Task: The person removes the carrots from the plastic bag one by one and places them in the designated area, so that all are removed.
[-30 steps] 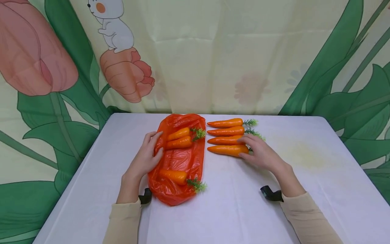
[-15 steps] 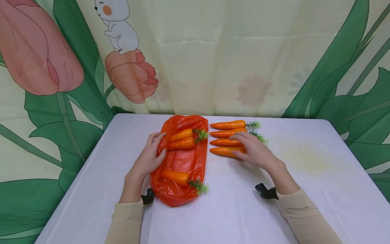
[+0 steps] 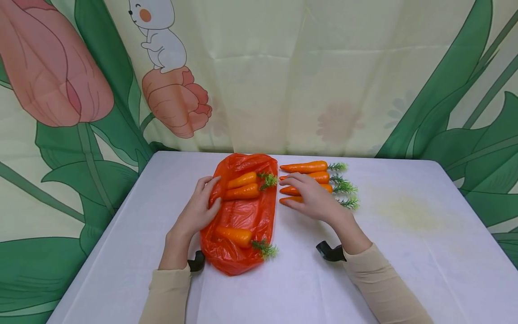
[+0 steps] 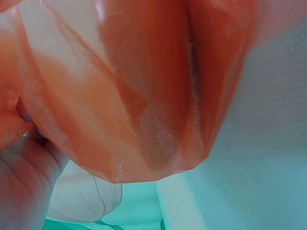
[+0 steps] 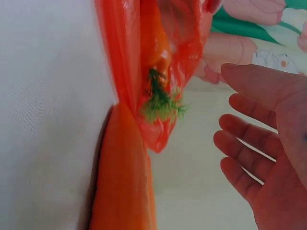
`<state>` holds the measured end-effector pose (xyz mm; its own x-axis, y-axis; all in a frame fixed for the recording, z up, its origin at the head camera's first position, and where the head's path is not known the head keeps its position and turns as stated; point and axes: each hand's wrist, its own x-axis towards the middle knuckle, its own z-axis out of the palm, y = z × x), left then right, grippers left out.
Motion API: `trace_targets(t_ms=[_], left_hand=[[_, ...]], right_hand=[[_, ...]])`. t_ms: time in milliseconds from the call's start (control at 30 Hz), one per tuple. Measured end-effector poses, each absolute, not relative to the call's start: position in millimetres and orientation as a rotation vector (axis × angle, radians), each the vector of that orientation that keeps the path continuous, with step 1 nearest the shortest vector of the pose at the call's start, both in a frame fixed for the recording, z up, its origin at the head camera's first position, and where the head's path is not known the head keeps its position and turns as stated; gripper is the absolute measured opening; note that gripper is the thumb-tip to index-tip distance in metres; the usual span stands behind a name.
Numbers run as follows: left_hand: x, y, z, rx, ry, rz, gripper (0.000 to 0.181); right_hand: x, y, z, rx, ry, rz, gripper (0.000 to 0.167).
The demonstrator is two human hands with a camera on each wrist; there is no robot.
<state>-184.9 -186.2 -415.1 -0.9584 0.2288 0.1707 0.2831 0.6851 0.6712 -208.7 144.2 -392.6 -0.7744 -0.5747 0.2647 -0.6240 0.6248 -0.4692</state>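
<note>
Pointing tips leftward, carrots (image 3: 323, 177) lying crosswise, left hand (image 3: 196, 208) gripping red bag (image 3: 244, 212), right hand (image 3: 314, 197) relaxed, unfilled.

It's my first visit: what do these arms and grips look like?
The left sleeve and right sleeve are long and plain beige, each ending beside a bent black piece at the wrist. The left grip and right grip are bare, ungloved human hands.

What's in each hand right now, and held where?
The left hand grips the red bag by its left edge; the right hand hovers over carrots, holding nothing.
</note>
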Motion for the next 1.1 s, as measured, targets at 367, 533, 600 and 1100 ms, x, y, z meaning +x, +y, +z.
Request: trace_targets(t_ms=[367,533,600,1100], left_hand=[[-182.2,-186.5,-412.8,-0.401,-2.828,-1.151,0.061],[-183.1,-186.3,-413.0,-0.415,-2.822,-1.148,0.061],[-183.5,-185.8,-412.9,-0.419,-2.821,-1.149,0.061],[-183.6,-186.7,-412.9,-0.405,-2.839,-1.145,0.061]], right_hand=[[-207.7,113.1,-390.5,1.126,-2.702,0.842,0.039],[-204.9,102.5,-392.0,1.162,-2.693,0.834,0.039],[-203.2,98.2,-392.6,1.175,-2.697,0.827,0.04],[-193.5,68.8,-407.2,1.36,-2.752,0.828,0.043]])
